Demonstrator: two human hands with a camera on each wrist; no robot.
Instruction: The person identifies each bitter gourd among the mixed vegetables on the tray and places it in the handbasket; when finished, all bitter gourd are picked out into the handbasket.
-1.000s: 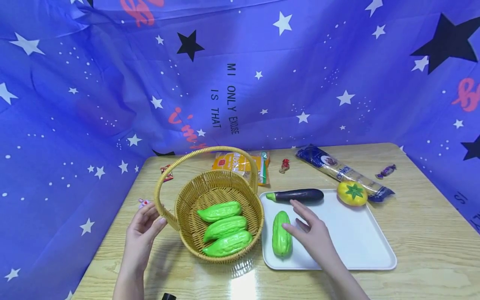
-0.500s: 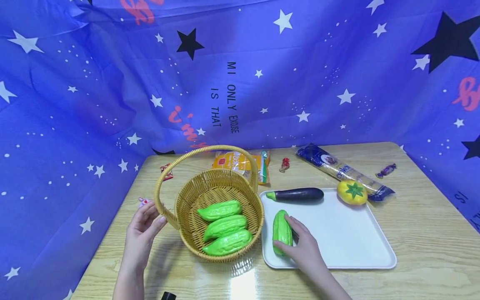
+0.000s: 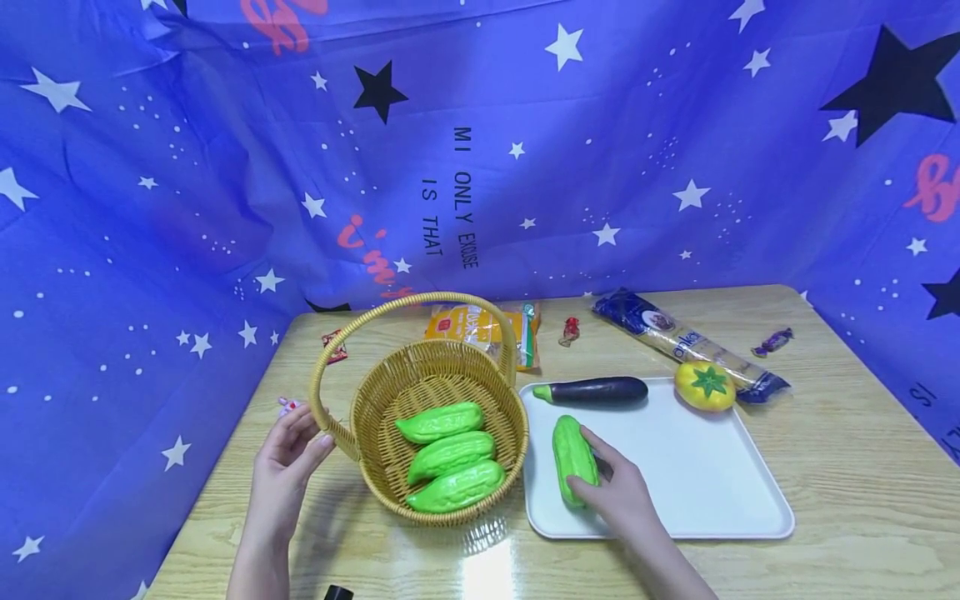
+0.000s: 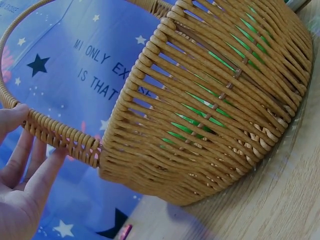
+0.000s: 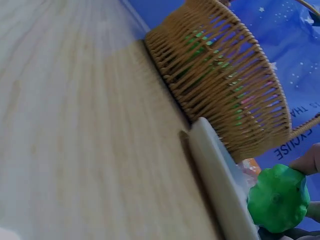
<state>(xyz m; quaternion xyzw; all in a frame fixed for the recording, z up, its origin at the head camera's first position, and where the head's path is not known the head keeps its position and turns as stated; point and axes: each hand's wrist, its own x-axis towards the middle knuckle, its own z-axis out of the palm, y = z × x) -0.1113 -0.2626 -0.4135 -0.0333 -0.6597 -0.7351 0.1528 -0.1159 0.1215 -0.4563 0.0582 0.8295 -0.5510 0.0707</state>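
My left hand (image 3: 283, 467) pinches the side of the wicker basket's handle (image 4: 60, 136), thumb on one face and fingers on the other. Inside the basket (image 3: 442, 387) lie three green bitter melons (image 3: 452, 456) side by side. My right hand (image 3: 618, 492) grips another bitter melon (image 3: 573, 458) over the left part of the white tray (image 3: 712, 492), thumb near its lower end and fingers along its far side. In the right wrist view this bitter melon (image 5: 276, 200) shows end-on, apparently raised a little off the tray.
On the tray are an eggplant (image 3: 596, 390) and a yellow tomato-like vegetable (image 3: 705, 386). Behind lie an orange food packet (image 3: 480, 329), a long blue-and-clear packet (image 3: 682, 342) and several wrapped candies, one red (image 3: 570, 332), one purple (image 3: 772, 342). A starry blue cloth (image 3: 480, 150) encloses the table.
My right hand has come down onto the bitter melon on the tray, gripped it and shifted it slightly right, tilting it. The left hand and basket have stayed in place.
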